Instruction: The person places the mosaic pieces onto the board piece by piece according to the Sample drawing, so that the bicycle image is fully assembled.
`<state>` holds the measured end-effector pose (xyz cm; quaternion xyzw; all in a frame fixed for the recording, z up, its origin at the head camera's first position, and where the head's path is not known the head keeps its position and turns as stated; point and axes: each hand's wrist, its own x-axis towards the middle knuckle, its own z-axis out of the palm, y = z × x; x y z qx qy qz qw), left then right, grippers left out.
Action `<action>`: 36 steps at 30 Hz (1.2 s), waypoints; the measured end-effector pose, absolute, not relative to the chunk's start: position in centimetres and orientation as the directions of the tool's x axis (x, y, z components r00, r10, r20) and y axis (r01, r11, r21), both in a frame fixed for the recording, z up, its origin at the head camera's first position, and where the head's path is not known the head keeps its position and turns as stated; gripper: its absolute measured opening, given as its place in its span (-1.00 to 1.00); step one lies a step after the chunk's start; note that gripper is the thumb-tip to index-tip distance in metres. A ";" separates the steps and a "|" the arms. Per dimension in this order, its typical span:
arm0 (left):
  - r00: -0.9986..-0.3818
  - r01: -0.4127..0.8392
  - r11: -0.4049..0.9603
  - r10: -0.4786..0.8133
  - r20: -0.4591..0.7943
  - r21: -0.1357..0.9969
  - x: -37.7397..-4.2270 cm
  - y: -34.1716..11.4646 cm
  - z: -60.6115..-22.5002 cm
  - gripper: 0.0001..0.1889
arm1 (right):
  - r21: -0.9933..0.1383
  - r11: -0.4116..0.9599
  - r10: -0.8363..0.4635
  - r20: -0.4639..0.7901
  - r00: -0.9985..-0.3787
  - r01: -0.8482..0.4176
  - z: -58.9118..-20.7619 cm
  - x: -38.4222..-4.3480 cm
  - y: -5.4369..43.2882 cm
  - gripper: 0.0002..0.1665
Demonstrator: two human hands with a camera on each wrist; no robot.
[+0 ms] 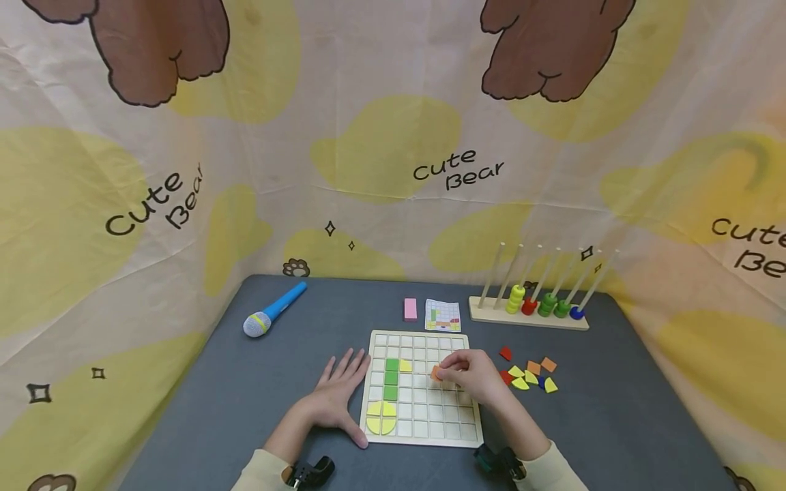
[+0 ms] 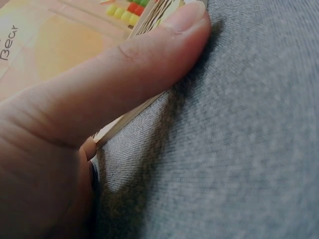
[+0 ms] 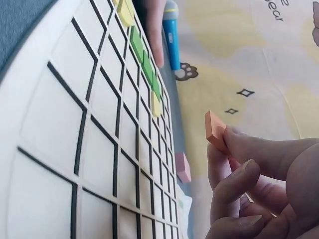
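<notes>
A white grid board [image 1: 430, 445] lies on the dark table. Green square tiles [image 1: 391, 378] form a column at its left, with a yellow tile [image 1: 406, 366] beside the top one. Yellow quarter-round tiles [image 1: 381, 418] make a circle at the lower left. My left hand [image 1: 338, 395] rests at the board's left edge, fingers spread straight and thumb against the side. Between thumb and fingertips, my right hand [image 1: 471, 374] pinches an orange square tile [image 3: 215, 128] above the board, apart from its surface in the right wrist view.
Loose red, orange, yellow and blue tiles [image 1: 531, 377] lie right of the board. Behind it are a pink block [image 1: 410, 309] and a pattern card [image 1: 443, 316]. A bead rack [image 1: 528, 318] stands at the back right, a blue toy microphone [image 1: 274, 310] at the back left.
</notes>
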<state>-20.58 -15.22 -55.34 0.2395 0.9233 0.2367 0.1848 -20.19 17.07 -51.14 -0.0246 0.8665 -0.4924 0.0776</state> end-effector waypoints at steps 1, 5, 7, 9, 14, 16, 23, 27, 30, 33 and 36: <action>-0.818 0.352 0.775 0.527 -0.229 0.525 -20.6 -15.2 -55.3 0.60 | -0.856 0.517 -0.128 -0.108 -0.986 0.027 -51.1 -20.1 16.9 -0.85; -0.815 0.363 0.767 0.536 -0.219 0.529 -20.5 -15.3 -55.2 0.61 | -0.852 0.523 -0.152 -0.119 -0.981 0.022 -51.1 -19.6 16.1 -0.83; -0.812 0.368 0.757 0.545 -0.211 0.539 -20.5 -15.3 -55.2 0.61 | -0.854 0.520 -0.164 -0.127 -0.978 0.024 -51.1 -19.4 15.8 -0.82; -0.807 0.374 0.750 0.553 -0.207 0.546 -20.5 -15.3 -55.2 0.60 | -0.857 0.514 -0.182 -0.131 -0.974 0.019 -51.2 -19.3 15.5 -0.83; -0.806 0.380 0.748 0.556 -0.201 0.545 -20.5 -15.4 -55.3 0.60 | -0.874 0.485 -0.250 -0.118 -0.961 -0.019 -51.6 -19.0 14.5 -0.86; -0.808 0.380 0.751 0.554 -0.201 0.540 -20.6 -15.4 -55.4 0.60 | -0.875 0.483 -0.267 -0.115 -0.957 -0.030 -51.9 -18.9 14.1 -0.88; -0.810 0.374 0.759 0.548 -0.211 0.533 -20.6 -15.4 -55.3 0.60 | -0.865 0.499 -0.290 -0.108 -0.951 -0.054 -52.7 -18.4 12.6 -0.86; -0.809 0.372 0.755 0.549 -0.210 0.539 -20.5 -15.3 -55.3 0.59 | -0.845 0.531 -0.289 -0.104 -0.952 -0.069 -53.1 -18.3 12.0 -0.87; -0.811 0.371 0.756 0.546 -0.208 0.539 -20.5 -15.3 -55.2 0.60 | -0.835 0.545 -0.289 -0.105 -0.952 -0.073 -53.3 -18.2 11.7 -0.87; -0.813 0.371 0.756 0.545 -0.206 0.539 -20.4 -15.3 -55.2 0.60 | -0.834 0.548 -0.286 -0.115 -0.951 -0.064 -53.5 -18.0 11.4 -0.87; -0.814 0.371 0.758 0.543 -0.204 0.537 -20.4 -15.3 -55.2 0.60 | -0.832 0.553 -0.277 -0.126 -0.953 -0.051 -53.6 -17.8 11.1 -0.86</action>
